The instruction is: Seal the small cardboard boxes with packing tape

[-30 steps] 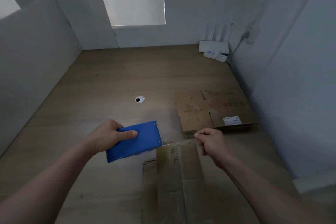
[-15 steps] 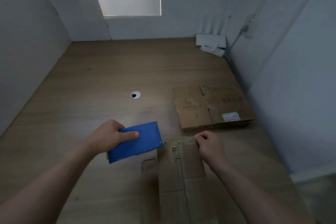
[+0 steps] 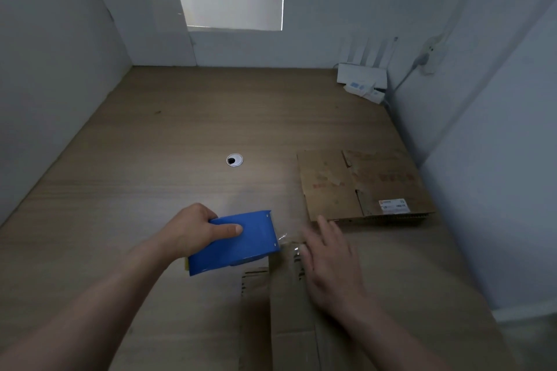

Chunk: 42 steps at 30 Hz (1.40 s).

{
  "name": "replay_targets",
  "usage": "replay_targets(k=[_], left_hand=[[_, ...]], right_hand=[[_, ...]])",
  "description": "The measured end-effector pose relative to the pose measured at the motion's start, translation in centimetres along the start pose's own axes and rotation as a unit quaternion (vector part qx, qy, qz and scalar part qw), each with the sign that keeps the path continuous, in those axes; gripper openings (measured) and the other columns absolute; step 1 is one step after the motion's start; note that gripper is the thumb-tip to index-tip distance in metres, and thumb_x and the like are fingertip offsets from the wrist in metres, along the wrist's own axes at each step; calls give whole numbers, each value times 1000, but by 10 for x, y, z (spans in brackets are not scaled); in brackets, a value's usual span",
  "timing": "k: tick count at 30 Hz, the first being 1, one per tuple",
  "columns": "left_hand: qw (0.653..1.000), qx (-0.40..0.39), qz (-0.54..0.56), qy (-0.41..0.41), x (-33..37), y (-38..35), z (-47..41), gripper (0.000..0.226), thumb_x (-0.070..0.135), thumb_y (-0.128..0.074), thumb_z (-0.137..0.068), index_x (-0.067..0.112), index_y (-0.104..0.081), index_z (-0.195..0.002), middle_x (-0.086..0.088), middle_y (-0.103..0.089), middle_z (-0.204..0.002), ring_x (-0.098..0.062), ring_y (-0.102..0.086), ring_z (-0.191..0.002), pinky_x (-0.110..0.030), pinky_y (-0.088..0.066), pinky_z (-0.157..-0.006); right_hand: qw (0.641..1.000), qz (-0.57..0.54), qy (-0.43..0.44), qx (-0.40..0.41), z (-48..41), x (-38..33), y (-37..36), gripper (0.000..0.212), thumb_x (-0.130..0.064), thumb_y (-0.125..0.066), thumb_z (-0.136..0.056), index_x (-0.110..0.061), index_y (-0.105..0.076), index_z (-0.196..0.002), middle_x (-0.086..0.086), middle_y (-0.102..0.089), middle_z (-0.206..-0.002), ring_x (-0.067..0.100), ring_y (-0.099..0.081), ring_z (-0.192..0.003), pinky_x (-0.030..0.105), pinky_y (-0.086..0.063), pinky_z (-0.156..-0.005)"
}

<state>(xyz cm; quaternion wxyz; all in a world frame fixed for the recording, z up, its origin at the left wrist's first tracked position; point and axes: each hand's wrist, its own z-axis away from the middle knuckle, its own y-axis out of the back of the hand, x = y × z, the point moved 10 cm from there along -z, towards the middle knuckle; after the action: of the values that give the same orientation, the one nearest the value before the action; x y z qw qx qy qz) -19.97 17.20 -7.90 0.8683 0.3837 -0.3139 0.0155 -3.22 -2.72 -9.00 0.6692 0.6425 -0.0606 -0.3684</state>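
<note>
Cardboard box [image 3: 289,307] — flat under straight fingers [image 3: 327,230] of the right hand [image 3: 333,271].

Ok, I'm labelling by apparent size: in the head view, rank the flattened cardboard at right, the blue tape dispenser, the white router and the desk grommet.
1. flattened cardboard
2. blue tape dispenser, nearer the camera
3. white router, farthest away, so true size unsure
4. desk grommet

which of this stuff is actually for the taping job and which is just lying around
For the job: blue tape dispenser, held by the left hand; cardboard box, under the right hand.
Lying about: flattened cardboard; white router; cable grommet.
</note>
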Motion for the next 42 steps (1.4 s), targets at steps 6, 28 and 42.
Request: replay_targets(k=[6, 28, 42], left_hand=[[997, -52, 43, -32, -22, -2, 2, 74, 73, -69, -70, 0, -71, -79, -3, -58, -62, -17, -50, -56, -30, -38, -59], [961, 73, -268, 3, 1, 1, 7, 57, 70, -61, -81, 15, -54, -66, 1, -55, -63, -15, -52, -58, -27, -38, -53], [934, 213, -287, 33, -104, -60, 37, 32, 49, -47, -96, 20, -60, -92, -3, -65, -90, -27, -58, -87, -39, -43, -72]], right_hand=[[998, 21, -13, -61, 1, -1, -10, 49, -48, -22, -106, -35, -26, -153, -6, -19, -163, 18, -8, -152, 43, -23, -119], [1000, 11, 6, -24, -1, -7, -8, 46, -47, -26, -104, -32, -36, -147, -6, -32, -153, 14, -23, -141, 35, -32, -113], [1000, 2, 22, 9, -5, -3, -9, 42, -48, -29, -101, -30, -46, -135, -9, -43, -136, 15, -33, -129, 36, -43, -100]])
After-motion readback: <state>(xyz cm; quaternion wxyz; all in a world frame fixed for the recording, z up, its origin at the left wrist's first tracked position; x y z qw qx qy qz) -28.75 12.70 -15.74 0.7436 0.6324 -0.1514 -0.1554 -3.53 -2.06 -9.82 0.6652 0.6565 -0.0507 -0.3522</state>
